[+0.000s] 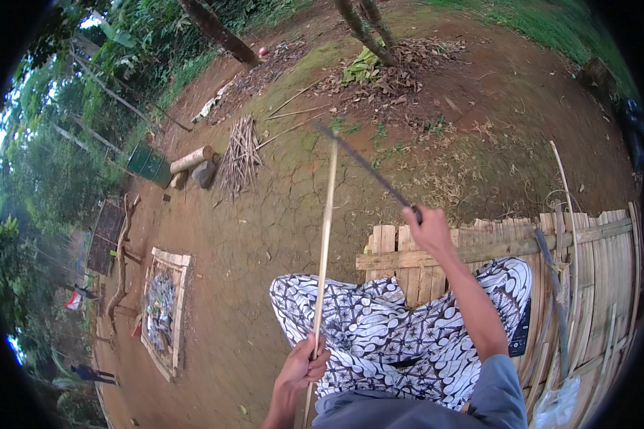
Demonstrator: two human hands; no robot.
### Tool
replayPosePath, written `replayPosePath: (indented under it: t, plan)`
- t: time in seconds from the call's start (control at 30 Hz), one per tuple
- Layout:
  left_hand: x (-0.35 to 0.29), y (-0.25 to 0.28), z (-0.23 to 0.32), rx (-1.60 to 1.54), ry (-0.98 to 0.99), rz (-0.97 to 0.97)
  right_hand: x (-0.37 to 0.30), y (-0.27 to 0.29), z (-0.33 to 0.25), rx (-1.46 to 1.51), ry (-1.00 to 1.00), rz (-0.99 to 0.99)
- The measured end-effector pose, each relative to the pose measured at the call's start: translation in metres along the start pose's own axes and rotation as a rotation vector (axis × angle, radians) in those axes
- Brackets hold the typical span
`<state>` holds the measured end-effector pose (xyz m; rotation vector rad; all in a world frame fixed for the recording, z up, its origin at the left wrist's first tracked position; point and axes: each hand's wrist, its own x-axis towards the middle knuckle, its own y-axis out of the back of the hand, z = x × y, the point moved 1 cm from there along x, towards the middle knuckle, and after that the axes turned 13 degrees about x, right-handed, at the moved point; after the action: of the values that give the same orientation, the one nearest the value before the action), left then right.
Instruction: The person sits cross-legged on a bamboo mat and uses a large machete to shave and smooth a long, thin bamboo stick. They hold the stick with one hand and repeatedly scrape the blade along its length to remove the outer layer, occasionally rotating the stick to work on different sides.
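The left hand [304,365] gripped a bamboo stick [325,236] running up-frame; the right hand [429,227] clasped a blade [365,166] crossing its tip.

Soft daylight, heavy fisheye vignette

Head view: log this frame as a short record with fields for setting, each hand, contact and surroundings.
setting: outdoors, bare dirt yard, person seated on a bamboo platform
left hand: grips the lower end of a bamboo strip, held upright
right hand: holds a long blade, raised
contact: blade meets the strip near its top
surroundings: stick bundle, log, green bin, wooden frame on the ground
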<state>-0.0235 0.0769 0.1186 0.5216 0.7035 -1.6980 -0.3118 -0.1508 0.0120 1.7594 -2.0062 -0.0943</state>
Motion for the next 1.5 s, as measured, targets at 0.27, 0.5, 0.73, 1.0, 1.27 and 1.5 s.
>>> replayPosePath:
  t: [0.27, 0.5, 0.73, 1.0, 1.27, 1.5]
  plan:
    - [0.020, -0.006, 0.020, 0.128, -0.048, 0.233, -0.060, -0.023, -0.060, -0.035, 0.628, -0.302]
    - [-0.005, 0.011, 0.018, 0.397, -0.096, 0.387, -0.022, -0.018, -0.014, 0.003, 0.114, -0.174]
    - [0.011, 0.015, 0.021, 0.396, -0.155, 0.383, -0.049, -0.024, -0.030, -0.094, 0.460, -0.255]
    - [0.010, 0.015, 0.020, 0.468, -0.132, 0.384, -0.025, -0.033, -0.009, -0.022, 0.315, -0.218]
    - [0.016, 0.018, 0.017, 0.331, -0.103, 0.316, -0.050, -0.024, -0.018, -0.071, 0.092, -0.283]
    - [0.017, 0.020, -0.003, 0.538, -0.210, 0.323, -0.035, -0.028, -0.032, -0.066, 0.650, -0.331]
